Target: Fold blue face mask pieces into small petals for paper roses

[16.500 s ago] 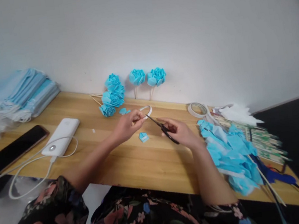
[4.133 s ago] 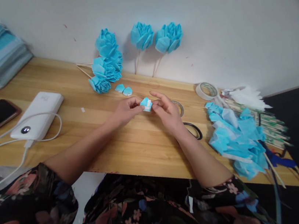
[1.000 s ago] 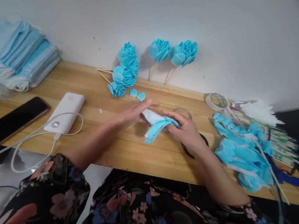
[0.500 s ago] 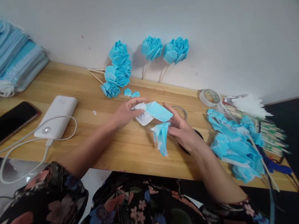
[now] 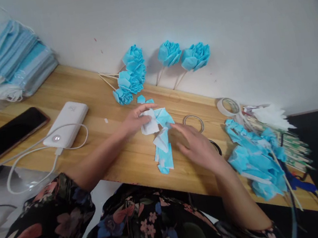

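My left hand pinches one end of a blue and white folded mask piece that lies on the wooden table and hangs down toward its front edge. My right hand hovers just right of the piece with fingers stretched out and holds nothing. A roll of clear tape lies behind my right hand, and black scissors peek out from under it.
Several blue mask flowers on sticks lean against the wall. A stack of face masks sits far left, with a phone and a white power bank with cable. A heap of blue scraps, tape roll and sticks lie right.
My right hand has let go of the blue piece and opened, and the piece has dropped onto the table. My left hand keeps its grip on the upper end.
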`<state>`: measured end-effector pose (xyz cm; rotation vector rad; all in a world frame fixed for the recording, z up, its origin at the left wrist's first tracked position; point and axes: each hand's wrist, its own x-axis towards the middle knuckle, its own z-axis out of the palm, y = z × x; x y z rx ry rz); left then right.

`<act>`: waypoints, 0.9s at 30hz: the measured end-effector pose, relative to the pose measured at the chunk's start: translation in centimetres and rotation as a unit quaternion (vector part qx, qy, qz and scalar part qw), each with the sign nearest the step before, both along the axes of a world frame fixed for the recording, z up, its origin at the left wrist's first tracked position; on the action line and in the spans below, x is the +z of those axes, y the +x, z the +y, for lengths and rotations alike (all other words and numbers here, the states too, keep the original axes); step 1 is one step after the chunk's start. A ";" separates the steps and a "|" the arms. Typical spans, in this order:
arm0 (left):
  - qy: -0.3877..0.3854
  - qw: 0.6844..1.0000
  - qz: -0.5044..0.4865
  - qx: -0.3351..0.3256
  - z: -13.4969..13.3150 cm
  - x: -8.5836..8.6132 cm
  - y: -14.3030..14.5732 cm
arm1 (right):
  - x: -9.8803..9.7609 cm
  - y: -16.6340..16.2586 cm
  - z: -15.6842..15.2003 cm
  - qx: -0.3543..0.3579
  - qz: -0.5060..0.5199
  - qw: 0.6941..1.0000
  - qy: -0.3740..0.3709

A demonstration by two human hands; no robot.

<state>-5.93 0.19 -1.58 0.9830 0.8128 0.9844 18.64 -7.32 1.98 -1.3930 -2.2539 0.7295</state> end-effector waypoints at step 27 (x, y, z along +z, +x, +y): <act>-0.031 0.995 -0.070 0.065 -0.6 1.5 0.2 | -5.0 4.8 -2.3 -0.254 -0.179 0.937 0.157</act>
